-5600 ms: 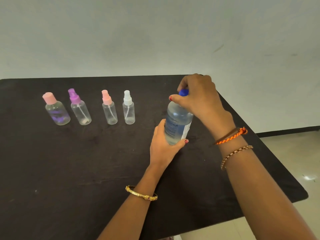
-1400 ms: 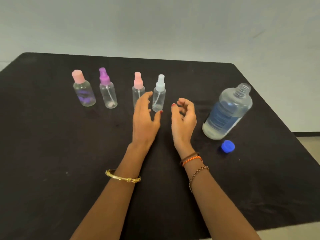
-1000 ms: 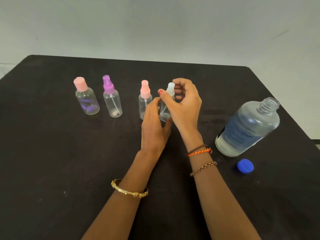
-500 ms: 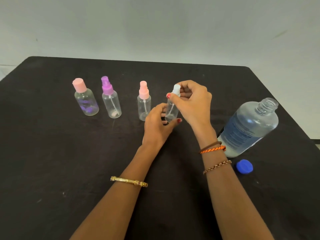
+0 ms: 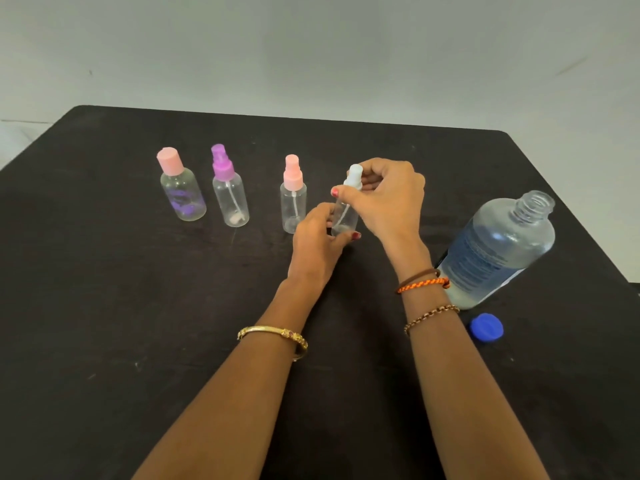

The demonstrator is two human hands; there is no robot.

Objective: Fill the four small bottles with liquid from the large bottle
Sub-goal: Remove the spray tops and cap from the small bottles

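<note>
The white-capped spray bottle stands nearly upright on the tabletop, long axis vertical, its base clasped by the left hand and its cap pinched from above by the right hand, the uncapped large bottle to the right.

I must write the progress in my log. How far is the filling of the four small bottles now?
Done: the large bottle stands open, its blue cap lying on the table. In hand: the left hand holds the white-topped bottle at its base while the right hand grips its sprayer. Left: no small bottle looks filled; the pink-capped bottle, purple sprayer bottle and pink sprayer bottle remain closed.
</note>
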